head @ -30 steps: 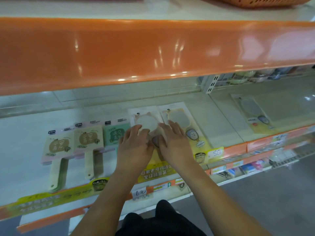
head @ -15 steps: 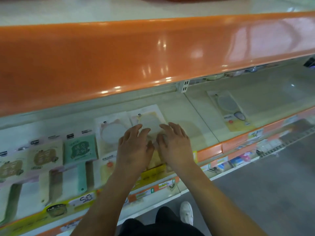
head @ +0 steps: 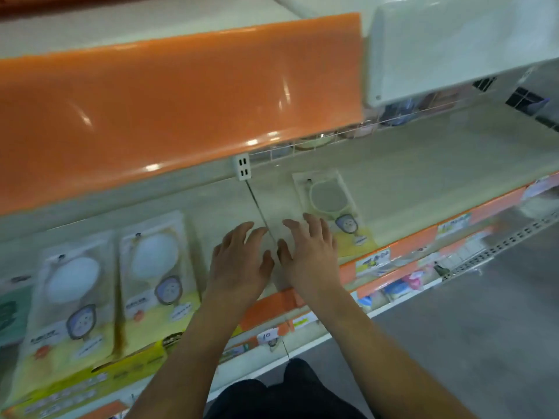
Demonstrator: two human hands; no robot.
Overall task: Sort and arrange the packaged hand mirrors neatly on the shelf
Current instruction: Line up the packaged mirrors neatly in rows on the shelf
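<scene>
Two packaged hand mirrors lie flat side by side on the pale shelf (head: 423,176) at the left: one (head: 69,300) further left, one (head: 157,276) beside it. A third packaged mirror (head: 329,204) lies alone to the right of the shelf joint. My left hand (head: 239,261) and my right hand (head: 308,255) hover side by side over the joint, fingers spread and relaxed, holding nothing. The fingertips of my right hand are just left of the lone package's lower edge. A green package (head: 12,313) shows at the far left edge.
An orange-fronted upper shelf (head: 169,110) overhangs the back of the working shelf. A white bracket (head: 242,166) marks the joint. Orange price strips (head: 405,249) run along the front edge, with small goods on lower shelves (head: 405,282). Grey floor lies at the right.
Both hands have left the two mirror packages, which now lie at the left, and moved right to the shelf joint near the lone package. The view has swung right.
</scene>
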